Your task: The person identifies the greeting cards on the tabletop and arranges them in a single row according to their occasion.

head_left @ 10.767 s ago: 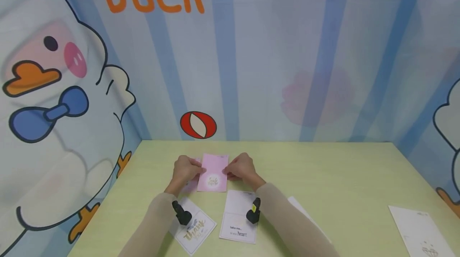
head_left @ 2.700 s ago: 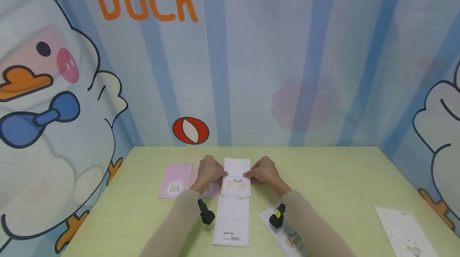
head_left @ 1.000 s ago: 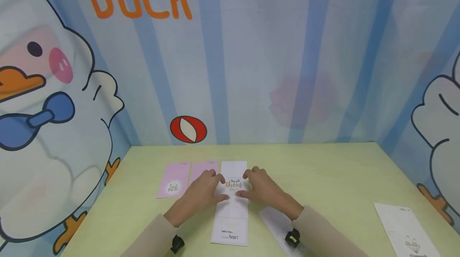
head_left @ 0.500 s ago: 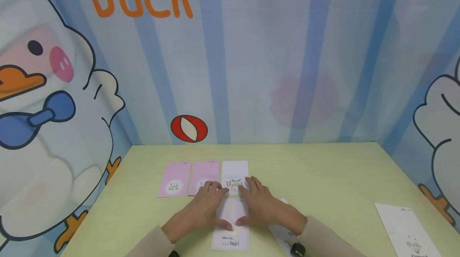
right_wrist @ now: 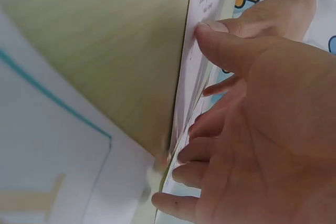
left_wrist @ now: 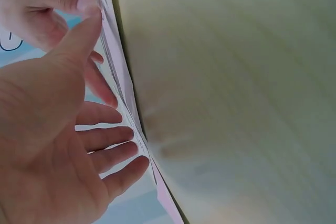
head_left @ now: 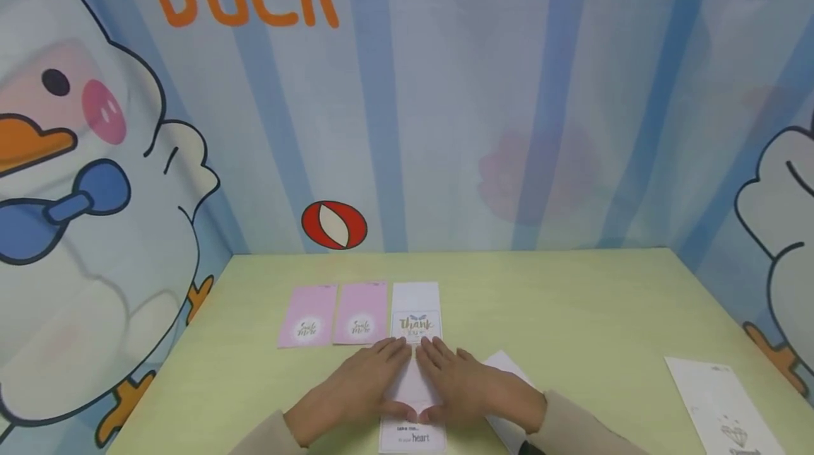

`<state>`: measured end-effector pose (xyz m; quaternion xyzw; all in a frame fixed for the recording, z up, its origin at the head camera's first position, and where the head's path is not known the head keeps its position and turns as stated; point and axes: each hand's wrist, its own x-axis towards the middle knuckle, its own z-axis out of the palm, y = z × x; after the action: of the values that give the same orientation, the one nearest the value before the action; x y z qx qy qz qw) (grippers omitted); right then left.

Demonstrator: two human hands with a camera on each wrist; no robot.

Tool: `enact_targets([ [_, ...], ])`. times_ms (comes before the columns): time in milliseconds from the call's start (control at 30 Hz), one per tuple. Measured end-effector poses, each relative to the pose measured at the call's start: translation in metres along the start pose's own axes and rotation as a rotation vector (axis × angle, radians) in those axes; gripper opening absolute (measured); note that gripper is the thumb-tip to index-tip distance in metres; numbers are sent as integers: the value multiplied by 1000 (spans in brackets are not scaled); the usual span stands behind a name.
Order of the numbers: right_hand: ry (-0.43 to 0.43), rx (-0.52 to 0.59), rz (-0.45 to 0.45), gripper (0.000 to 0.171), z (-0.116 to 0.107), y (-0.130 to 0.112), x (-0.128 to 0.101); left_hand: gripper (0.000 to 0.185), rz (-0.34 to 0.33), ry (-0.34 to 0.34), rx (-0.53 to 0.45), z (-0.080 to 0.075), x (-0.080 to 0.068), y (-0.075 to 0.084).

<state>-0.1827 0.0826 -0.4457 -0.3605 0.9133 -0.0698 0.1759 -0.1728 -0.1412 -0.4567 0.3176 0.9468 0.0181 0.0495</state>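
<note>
In the head view, a white card lettered "heart" (head_left: 412, 437) lies before me, its upper half framed by both hands. My left hand (head_left: 365, 386) stretches its fingers over that card's left side, while my right hand (head_left: 467, 386) mirrors it on the right. The thumbs nearly meet above the lettering. Just beyond the fingertips lies a white "Thank you" card (head_left: 415, 297). Two pink "Smile More" cards, the outer one (head_left: 309, 310) and the inner one (head_left: 360, 309), continue its row leftward. Both wrist views show the left hand (left_wrist: 58, 145) and right hand (right_wrist: 236, 145) with extended fingers.
Another white card (head_left: 505, 364) lies slanted, partly under my right forearm. Farther right, a white card with a diamond drawing (head_left: 725, 398) sits on the pale yellow table (head_left: 572, 314). A printed duck curtain (head_left: 445, 87) rises behind the table's far edge.
Both hands have let go of the "Thank you" card, which now lies beside the pink cards. They have moved nearer me and flattened over the "heart" card, which has slid slightly toward me.
</note>
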Motion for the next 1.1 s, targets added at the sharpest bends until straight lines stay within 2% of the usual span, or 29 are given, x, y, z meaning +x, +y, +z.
enact_targets([
  [200, -10, -14, 18, 98, -3, -3, -1, 105, -17, -7, 5, 1, 2, 2],
  [500, 113, -61, 6, 93, -6, -7, 3, 98, 1, 105, 14, 3, 9, 0],
  [667, 164, -103, -16, 85, -10, -3, 10, 90, -29, 128, 24, 2, 15, 1],
  [767, 173, -90, -20, 82, -11, -1, 12, 91, -46, 122, 39, 2, 16, 2],
  [867, 167, -59, -14, 83, -11, 0, 12, 95, -34, 121, 69, 2, 16, 3],
  [1000, 164, -15, -4, 87, -11, 1, 12, 100, -14, 142, 117, 3, 17, 4],
  [1100, 166, 18, 4, 89, -10, 3, 12, 101, -15, 157, 114, 4, 17, 4],
])
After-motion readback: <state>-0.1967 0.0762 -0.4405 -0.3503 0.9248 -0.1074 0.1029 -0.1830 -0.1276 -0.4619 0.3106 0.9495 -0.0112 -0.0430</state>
